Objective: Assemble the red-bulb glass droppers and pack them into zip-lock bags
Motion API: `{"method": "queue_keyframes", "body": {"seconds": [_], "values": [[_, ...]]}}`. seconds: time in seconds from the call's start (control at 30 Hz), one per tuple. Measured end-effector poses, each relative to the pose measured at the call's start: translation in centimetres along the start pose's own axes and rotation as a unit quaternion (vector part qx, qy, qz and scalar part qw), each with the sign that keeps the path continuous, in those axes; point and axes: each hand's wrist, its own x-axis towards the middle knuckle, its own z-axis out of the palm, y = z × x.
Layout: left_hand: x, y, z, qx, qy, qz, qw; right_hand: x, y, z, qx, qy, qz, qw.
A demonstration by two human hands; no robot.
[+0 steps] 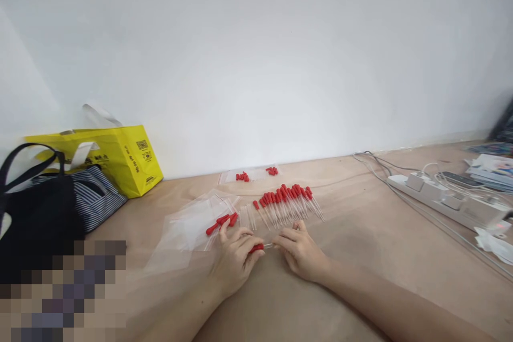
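Observation:
Low over the table, my left hand [236,256] is closed around a red rubber bulb [256,248]. A clear glass dropper tube [268,246] runs from the bulb's end to my right hand [298,251], whose fingers pinch its other end. How far the tube sits inside the bulb cannot be made out. Beyond my left fingers lie loose red bulbs [222,220] on clear zip bags [188,230]. A few bare glass tubes [250,218] lie beside them. Past my right hand, several droppers with red bulbs [286,200] lie side by side in a row.
Against the wall, small clear bags [232,176] hold more red bulbs. A yellow bag [120,157], a striped pouch [98,197] and a black bag [36,219] stand at left. At right are a power strip [420,197], cables [425,214] and papers [491,168].

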Motion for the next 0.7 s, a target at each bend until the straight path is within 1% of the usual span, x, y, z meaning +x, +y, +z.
{"method": "queue_keyframes", "body": {"seconds": [0.2,0.37,0.57,0.7], "values": [[-0.07,-0.42,-0.74,0.031,-0.035,-0.002,0.999,0.02,0.01,-0.44,0.006,0.002,0.022,1.000],[0.07,0.03,-0.81,0.026,-0.030,-0.011,0.999,0.04,-0.06,-0.43,0.007,0.001,0.023,1.000],[0.05,-0.01,-0.72,0.034,-0.007,-0.012,0.999,0.09,0.00,-0.73,0.009,-0.004,0.006,1.000],[-0.06,-0.28,-0.57,0.043,0.006,-0.014,0.999,0.00,-0.16,-0.95,-0.019,-0.015,0.022,0.999]]}}
